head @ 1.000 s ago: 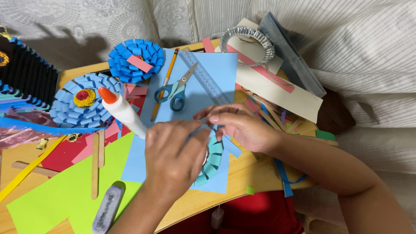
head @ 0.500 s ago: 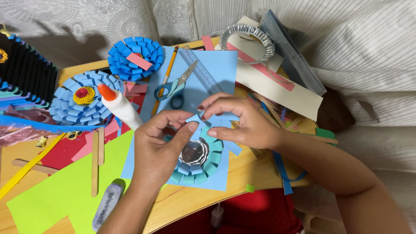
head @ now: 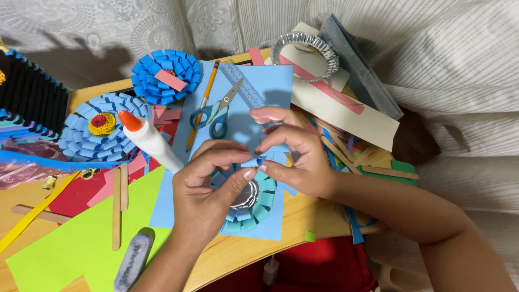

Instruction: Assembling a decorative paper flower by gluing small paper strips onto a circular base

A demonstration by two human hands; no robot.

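My left hand (head: 208,186) and my right hand (head: 294,157) meet over a light blue paper sheet (head: 243,103). Both pinch a small blue paper strip (head: 254,161) between thumb and fingers. Under them lies a teal paper loop flower (head: 258,205) with a silver centre, partly hidden by my left thumb. A white glue bottle (head: 151,141) with an orange tip lies just left of my left hand. Blue-handled scissors (head: 215,114) rest on the sheet beyond my hands.
Two blue paper flowers (head: 165,81) (head: 100,135) lie at the back left. A pencil (head: 203,103), a clear ruler (head: 246,89), a foil cup (head: 305,51), wooden sticks (head: 116,208), a green sheet (head: 81,243) and paper scraps crowd the wooden table (head: 303,216).
My hands have lifted slightly and shifted, uncovering more of the teal flower. The small blue strip is now pinched between both hands above the flower.
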